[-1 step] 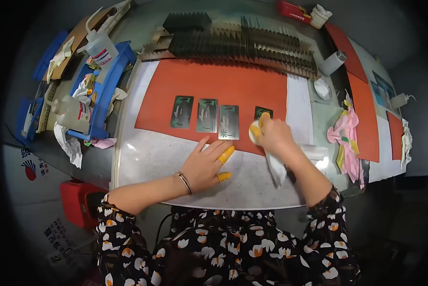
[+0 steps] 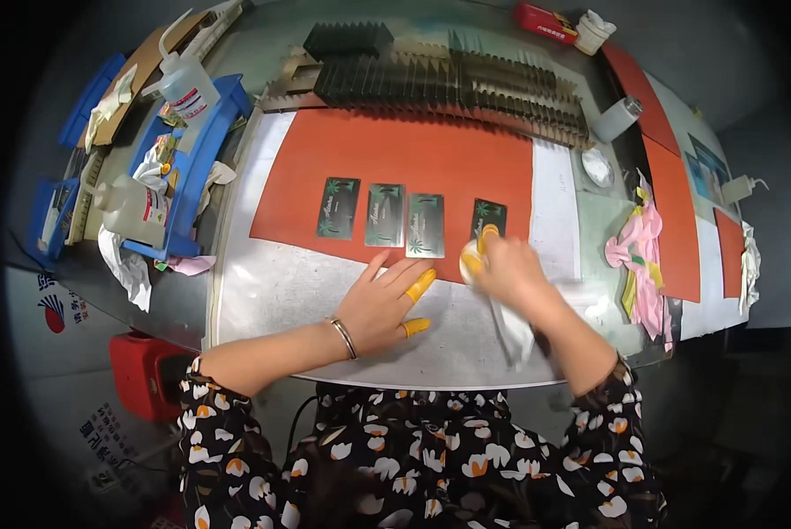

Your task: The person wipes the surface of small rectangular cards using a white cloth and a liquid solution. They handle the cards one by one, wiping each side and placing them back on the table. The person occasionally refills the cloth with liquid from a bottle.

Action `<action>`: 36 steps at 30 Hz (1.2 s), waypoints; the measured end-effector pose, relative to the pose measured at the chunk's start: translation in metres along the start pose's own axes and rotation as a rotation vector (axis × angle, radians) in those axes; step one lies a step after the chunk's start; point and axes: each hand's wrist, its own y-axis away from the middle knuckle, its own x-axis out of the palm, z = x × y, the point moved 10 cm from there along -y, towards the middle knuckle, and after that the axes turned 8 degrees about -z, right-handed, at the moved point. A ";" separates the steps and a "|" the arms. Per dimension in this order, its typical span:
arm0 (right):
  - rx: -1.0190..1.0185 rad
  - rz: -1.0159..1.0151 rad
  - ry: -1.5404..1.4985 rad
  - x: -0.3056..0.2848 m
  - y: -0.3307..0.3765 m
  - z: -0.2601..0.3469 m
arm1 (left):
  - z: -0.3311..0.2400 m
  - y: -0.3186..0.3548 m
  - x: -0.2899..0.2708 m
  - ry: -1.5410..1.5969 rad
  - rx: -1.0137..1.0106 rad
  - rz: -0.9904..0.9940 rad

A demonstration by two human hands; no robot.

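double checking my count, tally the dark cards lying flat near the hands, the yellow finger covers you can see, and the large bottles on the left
Dark cards: 4
Yellow finger covers: 4
Large bottles: 2
Total: 10

Free room lies on the red mat [image 2: 404, 152] behind the cards [image 2: 338, 208]; the toothed rack [image 2: 439, 84] bars the far side, the blue tray [image 2: 203, 152] the left.

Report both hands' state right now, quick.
Left hand: open, over the flat pale-grey sheet, nothing visibly held.
Right hand: closed, holding a wadded white cloth at the rightmost dark rectangular card's near end.
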 end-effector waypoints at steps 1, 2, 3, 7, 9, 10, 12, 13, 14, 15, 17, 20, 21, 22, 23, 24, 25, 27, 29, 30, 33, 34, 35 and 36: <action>0.034 0.113 -0.002 0.004 0.013 0.004 | 0.001 -0.003 -0.001 0.013 0.013 -0.013; 0.042 0.217 -0.028 0.010 0.019 0.009 | 0.004 -0.004 -0.004 0.017 0.014 -0.019; -0.027 0.211 -0.014 0.006 0.016 0.020 | 0.005 -0.004 -0.006 0.022 0.014 -0.025; -0.082 -0.068 -0.031 -0.022 -0.051 0.050 | 0.010 0.004 -0.017 0.046 -0.016 -0.044; 0.002 -0.122 -0.067 -0.016 -0.081 0.045 | 0.016 0.012 -0.017 0.050 -0.041 -0.014; 0.013 -0.143 -0.081 -0.007 -0.090 0.042 | 0.020 0.016 -0.020 0.040 -0.065 0.002; -0.014 -0.120 -0.052 0.009 -0.089 0.050 | 0.031 0.022 -0.023 -0.026 -0.075 -0.030; -0.041 -0.086 -0.010 0.016 -0.071 0.054 | 0.035 0.022 -0.024 -0.037 -0.071 -0.035; -0.012 0.064 -0.057 0.022 -0.050 0.064 | 0.038 0.025 -0.027 -0.050 -0.077 -0.040; -0.065 0.142 -0.052 0.024 -0.033 0.078 | 0.042 0.029 -0.029 -0.024 -0.078 -0.064; -0.182 0.249 0.001 0.025 -0.019 0.092 | 0.043 0.034 -0.030 0.040 -0.078 -0.103; -0.190 0.051 0.000 0.007 -0.057 0.101 | 0.056 0.042 -0.057 0.091 -0.086 -0.163; -0.159 -0.053 -0.013 -0.002 -0.079 0.102 | 0.064 0.050 -0.065 0.043 -0.113 -0.229; -0.083 -0.069 -0.051 -0.004 -0.099 0.098 | 0.075 0.056 -0.073 0.008 -0.152 -0.260; -0.061 -0.135 -0.076 0.003 -0.110 0.094 | 0.087 0.062 -0.084 -0.032 -0.197 -0.296; -0.037 -0.202 -0.101 0.007 -0.116 0.090 | 0.100 0.067 -0.095 -0.071 -0.240 -0.332; -0.037 -0.166 -0.096 0.014 -0.112 0.097 | 0.119 0.078 -0.102 -0.115 -0.321 -0.339; -0.128 -0.165 -0.071 0.025 -0.080 0.109 | 0.152 0.096 -0.109 -0.179 -0.472 -0.360; -0.114 0.138 -0.031 0.039 -0.043 0.128 | 0.168 0.104 -0.102 -0.151 -0.531 -0.335; -0.211 0.254 -0.051 0.044 -0.030 0.140 | 0.174 0.107 -0.098 -0.136 -0.558 -0.322; -0.302 0.182 -0.036 0.034 -0.051 0.164 | 0.177 0.107 -0.093 -0.120 -0.553 -0.340; -0.325 0.014 -0.013 0.024 -0.073 0.167 | 0.178 0.104 -0.091 -0.116 -0.545 -0.351; -0.231 -0.001 -0.043 0.018 -0.102 0.163 | 0.178 0.103 -0.092 -0.083 -0.538 -0.368; -0.141 -0.020 -0.075 0.014 -0.122 0.162 | 0.180 0.103 -0.093 -0.054 -0.530 -0.387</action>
